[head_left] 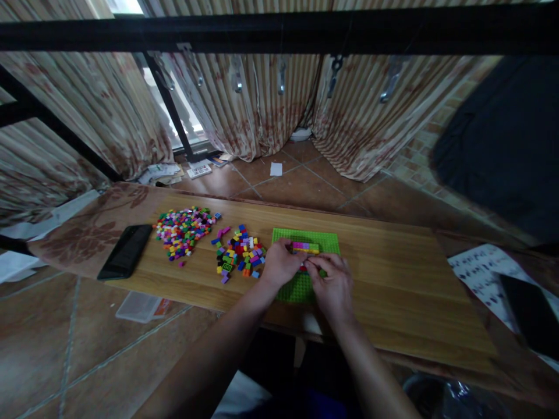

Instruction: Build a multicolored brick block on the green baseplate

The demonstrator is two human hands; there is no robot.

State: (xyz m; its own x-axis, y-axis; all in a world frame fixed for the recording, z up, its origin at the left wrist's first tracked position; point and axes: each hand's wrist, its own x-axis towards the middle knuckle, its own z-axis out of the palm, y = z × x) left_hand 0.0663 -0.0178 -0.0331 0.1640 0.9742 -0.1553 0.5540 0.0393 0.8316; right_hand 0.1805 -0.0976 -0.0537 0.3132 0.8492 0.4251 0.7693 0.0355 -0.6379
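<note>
A green studded baseplate point(327, 238) lies on the wooden board, with a row of pink, purple and yellow bricks point(305, 247) on it. My left hand point(283, 263) is over the plate's left part, fingers closed at the near side of these bricks. From the right, my right hand point(332, 282) reaches in with its fingertips pinched close to those of my left hand. A bit of red and white shows between the fingertips; what each hand grips is too small to make out.
Left of the plate lie a pile of mixed bricks point(240, 253) and a larger pile of small bricks point(183, 230). A black phone point(125, 252) rests at the board's left end. A printed sheet point(484, 279) and a dark device point(530, 314) are at the right. A black bar point(279, 32) crosses above.
</note>
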